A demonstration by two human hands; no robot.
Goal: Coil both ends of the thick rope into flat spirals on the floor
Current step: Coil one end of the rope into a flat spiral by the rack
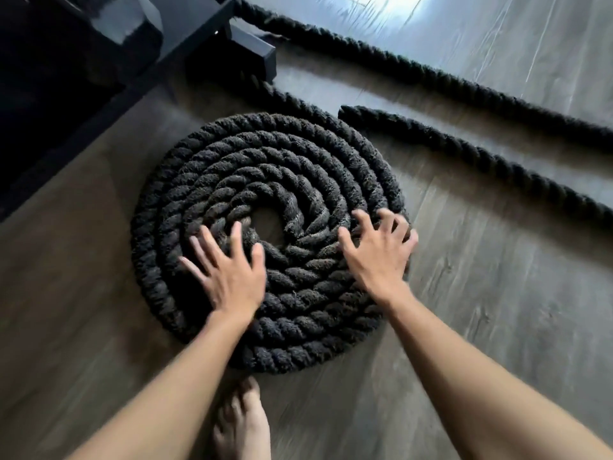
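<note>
A thick black twisted rope lies wound into a flat spiral (282, 167) of several turns on the wood floor, with a small hole at its centre. My left hand (229, 270) rests flat on the spiral's lower left turns, fingers spread. On the right edge of the spiral sits my right hand (381, 254), its fingers spread and curled over the outer turns. A second stretch of the same rope (481, 154) runs off to the right, its cut end lying just beside the spiral's upper right rim. Another length (398, 61) runs diagonally behind it.
A black metal frame with a square foot (255, 51) stands at the upper left; the rope passes under it. A bare foot (242, 423) stands on the floor just below the spiral. Grey-brown floor planks (497, 293) stretch to the right.
</note>
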